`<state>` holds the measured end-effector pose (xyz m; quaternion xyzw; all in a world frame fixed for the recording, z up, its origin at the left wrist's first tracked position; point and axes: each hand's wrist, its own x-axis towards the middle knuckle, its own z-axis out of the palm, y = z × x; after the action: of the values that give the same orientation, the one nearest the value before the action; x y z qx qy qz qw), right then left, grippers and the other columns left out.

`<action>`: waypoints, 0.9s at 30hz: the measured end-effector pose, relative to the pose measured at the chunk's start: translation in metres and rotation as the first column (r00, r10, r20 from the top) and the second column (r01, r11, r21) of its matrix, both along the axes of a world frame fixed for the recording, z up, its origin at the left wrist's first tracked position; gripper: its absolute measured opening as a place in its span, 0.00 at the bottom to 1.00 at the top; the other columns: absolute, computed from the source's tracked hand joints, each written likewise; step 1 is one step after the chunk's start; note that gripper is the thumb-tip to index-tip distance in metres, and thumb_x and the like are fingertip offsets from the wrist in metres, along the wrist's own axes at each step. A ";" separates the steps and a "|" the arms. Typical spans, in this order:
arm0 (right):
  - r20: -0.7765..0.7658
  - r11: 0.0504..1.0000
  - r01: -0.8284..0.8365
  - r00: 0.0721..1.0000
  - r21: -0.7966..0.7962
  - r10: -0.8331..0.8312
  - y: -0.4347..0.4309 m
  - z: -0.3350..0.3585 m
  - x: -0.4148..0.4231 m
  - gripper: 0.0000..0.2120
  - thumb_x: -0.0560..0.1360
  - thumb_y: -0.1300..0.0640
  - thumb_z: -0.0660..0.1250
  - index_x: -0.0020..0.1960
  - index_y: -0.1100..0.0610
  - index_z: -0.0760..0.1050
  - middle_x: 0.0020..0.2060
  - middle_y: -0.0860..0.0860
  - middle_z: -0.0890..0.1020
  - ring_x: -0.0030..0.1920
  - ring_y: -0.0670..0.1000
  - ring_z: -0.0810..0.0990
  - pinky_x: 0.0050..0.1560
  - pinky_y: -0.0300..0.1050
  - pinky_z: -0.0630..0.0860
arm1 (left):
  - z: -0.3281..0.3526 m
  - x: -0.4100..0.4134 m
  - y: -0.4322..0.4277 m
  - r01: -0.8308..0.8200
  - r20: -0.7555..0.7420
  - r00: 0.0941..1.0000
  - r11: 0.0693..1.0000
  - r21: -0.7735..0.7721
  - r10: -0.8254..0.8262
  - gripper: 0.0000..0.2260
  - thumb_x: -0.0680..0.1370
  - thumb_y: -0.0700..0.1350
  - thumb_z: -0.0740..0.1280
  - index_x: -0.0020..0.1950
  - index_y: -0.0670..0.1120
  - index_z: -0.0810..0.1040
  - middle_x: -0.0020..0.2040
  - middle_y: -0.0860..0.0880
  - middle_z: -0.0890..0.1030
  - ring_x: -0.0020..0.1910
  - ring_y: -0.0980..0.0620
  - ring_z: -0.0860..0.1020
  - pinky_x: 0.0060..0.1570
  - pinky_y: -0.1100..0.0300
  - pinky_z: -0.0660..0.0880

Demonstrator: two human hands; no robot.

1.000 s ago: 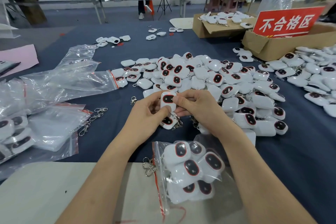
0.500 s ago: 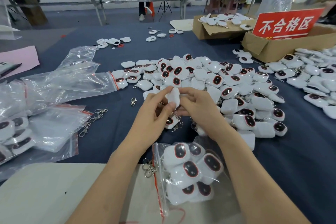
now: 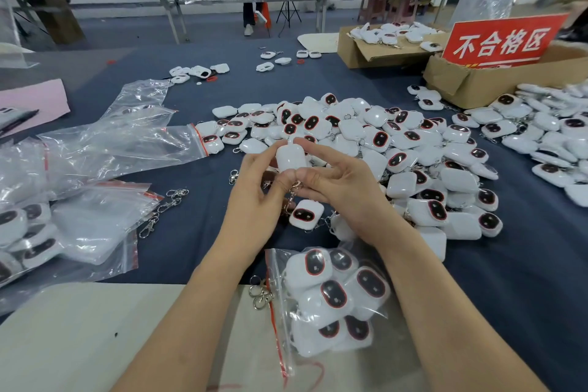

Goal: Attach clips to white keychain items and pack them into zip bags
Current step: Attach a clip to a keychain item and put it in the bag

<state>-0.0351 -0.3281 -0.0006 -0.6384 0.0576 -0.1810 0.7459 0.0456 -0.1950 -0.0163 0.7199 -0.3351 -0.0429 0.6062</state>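
Observation:
Both hands hold one white keychain item (image 3: 290, 156) upright above the blue cloth, its plain back toward me. My left hand (image 3: 257, 197) grips its left side and bottom. My right hand (image 3: 337, 183) pinches its lower edge, where a metal clip (image 3: 294, 189) hangs between the fingers. Another white item (image 3: 306, 214) with a red-rimmed black oval lies just below. A zip bag (image 3: 331, 299) holding several items sits nearest me, with loose clips (image 3: 261, 293) at its left edge. A big pile of white items (image 3: 366, 149) spreads behind and to the right.
Empty and filled zip bags (image 3: 105, 149) cover the left side, with loose clips (image 3: 160, 210) beside them. Cardboard boxes (image 3: 477, 79) and a red sign (image 3: 502, 41) stand at the back right. More white items (image 3: 547, 134) lie at the far right. A person stands at distant tables.
The held item has been turned from face-on to back-on and raised slightly. My hands shifted to its lower end, where the clip now hangs.

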 end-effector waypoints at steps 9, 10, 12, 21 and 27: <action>0.015 0.995 0.044 0.999 0.092 -0.046 0.011 0.003 0.002 0.15 0.78 0.62 0.70 0.59 0.45 0.80 0.46 0.54 0.88 0.51 0.49 0.86 0.48 0.38 0.81 | 0.001 -0.001 -0.002 -0.104 0.076 0.991 0.990 -0.099 0.112 0.14 0.82 0.41 0.67 0.66 0.53 0.80 0.51 0.56 0.79 0.51 0.62 0.78 0.50 0.71 0.73; 0.008 0.995 0.049 0.999 0.090 -0.050 0.012 0.003 0.002 0.15 0.78 0.62 0.70 0.58 0.45 0.80 0.46 0.53 0.88 0.51 0.49 0.86 0.47 0.38 0.81 | 0.000 0.000 -0.003 -0.116 0.073 0.990 0.988 -0.103 0.124 0.14 0.82 0.41 0.67 0.66 0.51 0.81 0.51 0.56 0.80 0.50 0.62 0.78 0.49 0.72 0.72; -0.008 0.994 0.069 0.998 0.090 -0.069 0.013 0.003 0.002 0.14 0.78 0.62 0.71 0.56 0.44 0.81 0.46 0.52 0.88 0.49 0.49 0.87 0.46 0.37 0.81 | -0.001 0.002 -0.003 -0.126 0.060 0.989 0.986 -0.107 0.133 0.12 0.82 0.42 0.67 0.65 0.49 0.82 0.49 0.55 0.81 0.48 0.61 0.78 0.48 0.71 0.71; -0.022 0.978 0.138 0.990 0.159 -0.136 0.018 0.002 0.008 0.08 0.77 0.62 0.72 0.52 0.52 0.83 0.37 0.51 0.87 0.41 0.47 0.86 0.44 0.37 0.82 | 0.000 0.002 -0.004 -0.143 -0.017 0.990 0.967 -0.213 0.143 0.12 0.81 0.41 0.69 0.55 0.60 0.83 0.47 0.53 0.79 0.41 0.61 0.78 0.47 0.57 0.79; 0.013 0.972 0.165 0.986 0.168 -0.169 0.022 0.001 0.011 0.06 0.76 0.65 0.72 0.49 0.55 0.84 0.43 0.55 0.88 0.45 0.51 0.87 0.44 0.37 0.82 | 0.003 0.006 -0.002 -0.142 -0.147 0.983 0.955 -0.262 0.105 0.14 0.79 0.38 0.71 0.53 0.58 0.85 0.40 0.54 0.74 0.40 0.58 0.76 0.51 0.56 0.78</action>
<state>-0.0238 -0.3063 0.0008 -0.5644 0.1157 -0.2463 0.7793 0.0512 -0.1965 -0.0133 0.6454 -0.2513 -0.0061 0.7213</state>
